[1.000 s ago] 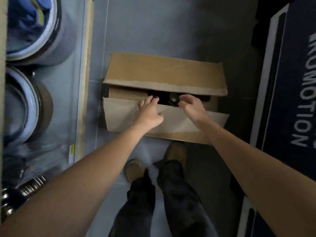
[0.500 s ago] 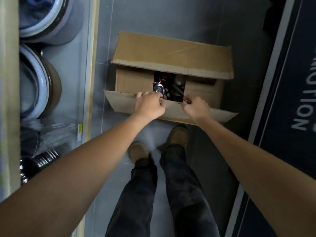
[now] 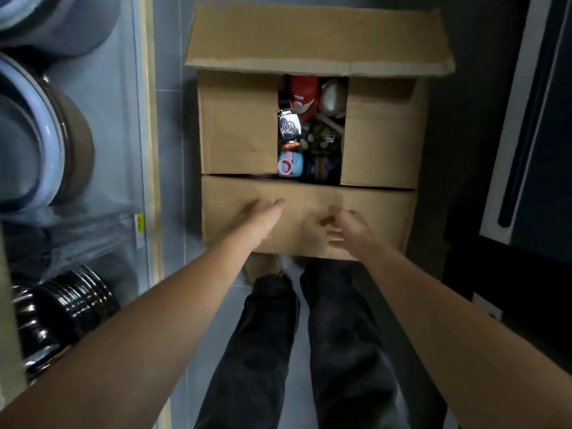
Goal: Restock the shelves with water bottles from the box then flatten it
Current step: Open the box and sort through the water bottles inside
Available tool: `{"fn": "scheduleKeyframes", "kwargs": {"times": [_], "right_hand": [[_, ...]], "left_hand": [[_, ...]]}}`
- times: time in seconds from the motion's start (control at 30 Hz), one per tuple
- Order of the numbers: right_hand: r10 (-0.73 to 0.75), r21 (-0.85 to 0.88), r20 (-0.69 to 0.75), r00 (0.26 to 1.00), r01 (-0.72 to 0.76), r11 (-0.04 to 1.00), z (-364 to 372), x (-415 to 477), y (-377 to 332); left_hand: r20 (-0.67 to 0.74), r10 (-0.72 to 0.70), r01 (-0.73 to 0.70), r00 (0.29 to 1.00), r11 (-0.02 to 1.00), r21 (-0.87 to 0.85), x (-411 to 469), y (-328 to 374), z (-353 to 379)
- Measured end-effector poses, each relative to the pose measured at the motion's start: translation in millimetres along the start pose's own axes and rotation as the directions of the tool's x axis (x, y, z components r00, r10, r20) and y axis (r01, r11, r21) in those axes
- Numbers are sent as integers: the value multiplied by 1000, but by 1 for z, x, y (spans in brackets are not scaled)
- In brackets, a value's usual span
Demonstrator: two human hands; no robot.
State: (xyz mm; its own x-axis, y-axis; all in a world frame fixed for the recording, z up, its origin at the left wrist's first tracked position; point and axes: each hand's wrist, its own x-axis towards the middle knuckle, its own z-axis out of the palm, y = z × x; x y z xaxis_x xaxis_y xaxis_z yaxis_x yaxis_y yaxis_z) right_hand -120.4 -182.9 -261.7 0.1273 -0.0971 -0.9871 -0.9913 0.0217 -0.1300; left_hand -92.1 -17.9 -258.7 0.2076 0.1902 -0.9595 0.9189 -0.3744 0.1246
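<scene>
1. Shelving, stacked with pots, runs left of the left hand, likely the restocking spot.
2. Box sits just ahead of both hands, near flap folded down toward the person, probably for access.
3. Side flaps beyond both hands cover most of the opening.
4. Left hand lies flat-fingered over the near flap; right hand hangs loosely curled, gripping nothing.
5. Water bottles show only between the side flaps.
</scene>
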Motion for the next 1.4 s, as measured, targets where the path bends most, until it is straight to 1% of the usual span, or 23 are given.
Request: {"fn": "scheduleKeyframes", "kwargs": {"times": [0.07, 0.13, 0.17, 0.23, 0.33, 0.4, 0.47, 0.5, 0.53, 0.6, 0.7, 0.8, 0.87, 0.9, 0.97, 1.03, 1.1, 1.13, 1.2, 1.27, 1.33, 1.4], "right_hand": [[14, 163, 20, 1000, -17, 986, 4, 26, 0], [-4, 277, 50, 999, -10, 961, 7, 50, -3], [-13, 325, 59, 998, -7, 946, 9, 61, -5], [-4, 395, 42, 999, -12, 918, 13, 81, -9], [35, 436, -20, 999, -23, 900, 14, 102, -15], [55, 494, -17, 998, -39, 868, 16, 108, -19], [95, 573, 23, 995, -91, 815, 19, 109, -21], [99, 581, 40, 994, -103, 807, 19, 108, -23], [93, 559, 47, 995, -103, 823, 17, 107, -24], [89, 505, 82, 993, -119, 855, 11, 101, -25], [115, 416, 183, 976, -183, 891, -3, 83, -26], [156, 260, 232, 960, -216, 941, -11, 57, -38], [131, 204, 217, 967, -176, 963, -13, 42, -54], [90, 217, 208, 974, -135, 967, -13, 36, -62], [-24, 281, 181, 983, -28, 959, -13, 21, -92], [-116, 358, 164, 980, 50, 932, -11, 12, -119], [-196, 415, 151, 969, 118, 902, -10, 0, -147], [-237, 430, 139, 962, 157, 889, -13, -6, -172], [-246, 485, 96, 965, 170, 858, -13, -6, -189], [-220, 550, 15, 975, 176, 816, -17, -5, -209], [-198, 549, -69, 978, 202, 811, -21, -10, -222], [-256, 483, -120, 959, 281, 829, -24, -22, -236]], "left_hand": [[65, -43, 52, 997, 988, -143, 19, 4, 10], [141, -32, 69, 990, 961, -268, 33, 11, 18], [157, -25, 77, 987, 941, -331, 41, 14, 21], [153, -32, 97, 988, 896, -434, 56, 20, 26], [104, -75, 118, 992, 847, -518, 76, 23, 30], [100, -111, 150, 989, 753, -641, 85, 25, 31], [130, -151, 198, 980, 669, -717, 85, 28, 31], [144, -157, 212, 977, 658, -723, 85, 30, 31], [149, -156, 215, 976, 669, -711, 85, 31, 30], [149, -161, 220, 976, 734, -643, 80, 32, 26], [200, -197, 276, 960, 789, -548, 65, 36, 16], [236, -224, 313, 946, 821, -477, 44, 44, 4], [212, -193, 271, 958, 852, -448, 28, 55, 1], [195, -151, 225, 969, 868, -442, 19, 62, 1], [181, -11, 93, 983, 887, -452, 2, 88, -2], [180, 124, -16, 976, 862, -507, -6, 114, -3], [158, 198, -72, 967, 813, -578, -15, 141, -7], [147, 233, -100, 961, 792, -602, -21, 167, -10], [145, 236, -93, 961, 767, -634, -23, 185, -13], [115, 224, -90, 968, 734, -673, -22, 201, -16], [27, 208, -129, 978, 699, -703, -21, 212, -18], [-97, 228, -231, 969, 695, -681, -26, 224, -21]]}}
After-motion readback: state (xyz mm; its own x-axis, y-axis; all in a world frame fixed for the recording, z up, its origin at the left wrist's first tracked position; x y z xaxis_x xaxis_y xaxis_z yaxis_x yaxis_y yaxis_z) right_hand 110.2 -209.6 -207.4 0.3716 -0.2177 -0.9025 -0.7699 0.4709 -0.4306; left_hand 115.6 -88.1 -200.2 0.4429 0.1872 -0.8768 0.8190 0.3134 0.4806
